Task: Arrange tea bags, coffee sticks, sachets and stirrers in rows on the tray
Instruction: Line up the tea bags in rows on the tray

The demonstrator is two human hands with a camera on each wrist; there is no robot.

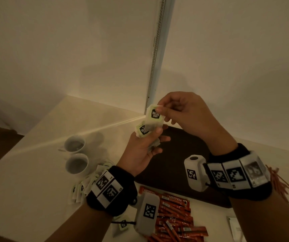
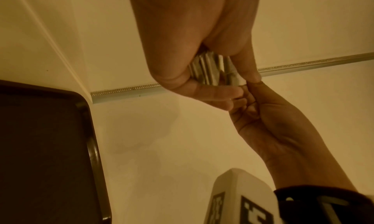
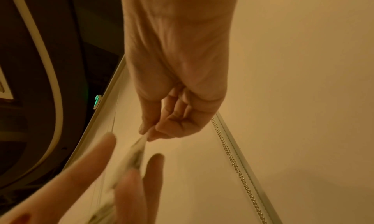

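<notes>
The room is dim and everything looks yellow-brown. A bright streak of light crosses the counter [image 1: 81,135] from about 2 o'clock. My left hand [image 3: 66,179] is blurry in the right wrist view. The head view bends at its edges, and the tray [image 1: 184,154] is nearly black.

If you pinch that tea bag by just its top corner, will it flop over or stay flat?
Probably stays mostly flat: the tea bag hangs straight from the right hand, which pinches only its top edge. It looks light, since two fingertips carry it. The wrapper seems smooth, so the stack held in the left hand may slide apart easily.
</notes>
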